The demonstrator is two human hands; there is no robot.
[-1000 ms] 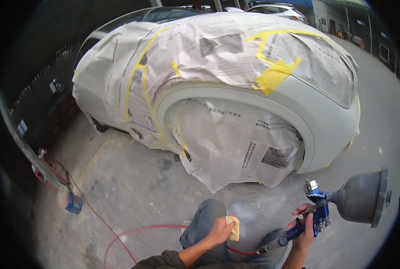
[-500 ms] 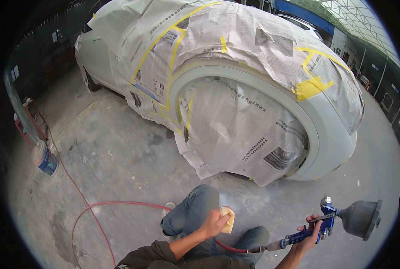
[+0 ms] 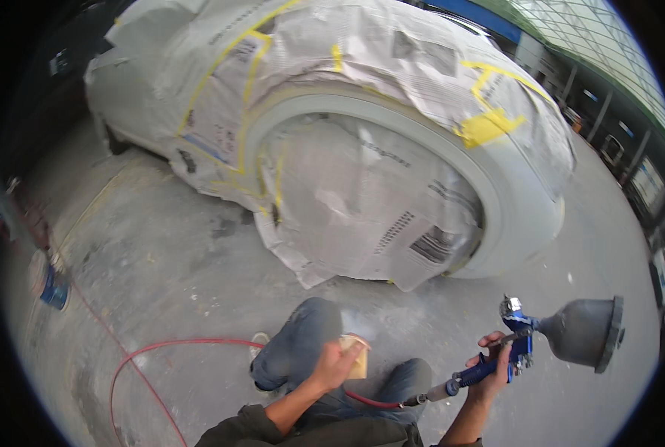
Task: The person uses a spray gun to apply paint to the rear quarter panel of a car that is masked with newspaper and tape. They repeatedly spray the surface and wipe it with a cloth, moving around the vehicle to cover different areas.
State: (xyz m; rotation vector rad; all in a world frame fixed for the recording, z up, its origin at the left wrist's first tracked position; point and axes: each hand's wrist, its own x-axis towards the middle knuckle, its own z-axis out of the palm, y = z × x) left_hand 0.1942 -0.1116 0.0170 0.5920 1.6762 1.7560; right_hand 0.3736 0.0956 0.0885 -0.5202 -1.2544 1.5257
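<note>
From afar I see grey floor (image 3: 161,261), dimmer at its left edge, with bright latticed roofing (image 3: 586,37) above its far-right edge.

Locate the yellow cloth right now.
In the head view, the yellow cloth is in the left hand, low and near the middle, left of the blue spray gun that the right hand holds.

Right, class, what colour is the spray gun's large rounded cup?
The large rounded cup is grey, shown in the head view.
</note>
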